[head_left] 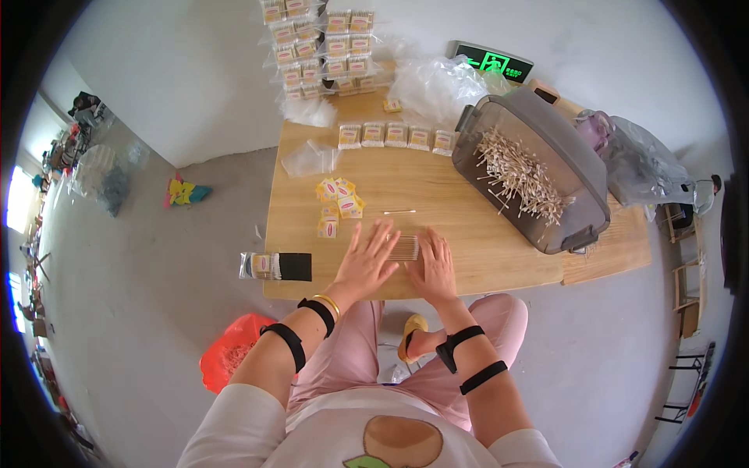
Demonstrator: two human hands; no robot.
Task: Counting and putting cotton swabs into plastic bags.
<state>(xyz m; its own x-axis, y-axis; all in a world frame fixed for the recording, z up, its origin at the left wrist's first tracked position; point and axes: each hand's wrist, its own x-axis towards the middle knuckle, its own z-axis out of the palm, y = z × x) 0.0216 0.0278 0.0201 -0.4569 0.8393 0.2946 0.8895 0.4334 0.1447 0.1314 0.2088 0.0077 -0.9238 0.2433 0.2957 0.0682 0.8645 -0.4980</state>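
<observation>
Between my two hands a flat row of cotton swabs (404, 248) lies side by side on the wooden table (484, 273). My left hand (365, 264) rests at the row's left end, fingers stretched out and spread. At the right end lies my right hand (433, 265), its fingers also straight, the thumb side against the swabs. Neither hand is closed round anything. One loose swab (399, 211) lies crosswise just beyond the row. Several small yellow and white printed cards (341, 201) are scattered beyond my left hand.
A tilted grey bin (499, 218) of loose swabs stands at the right. Filled swab packs (396, 135) form a line at the back, near stacked packs (349, 47) and clear plastic bags (437, 86). A black-and-clear packet (277, 266) overhangs the left edge; a red bag (234, 351) sits below.
</observation>
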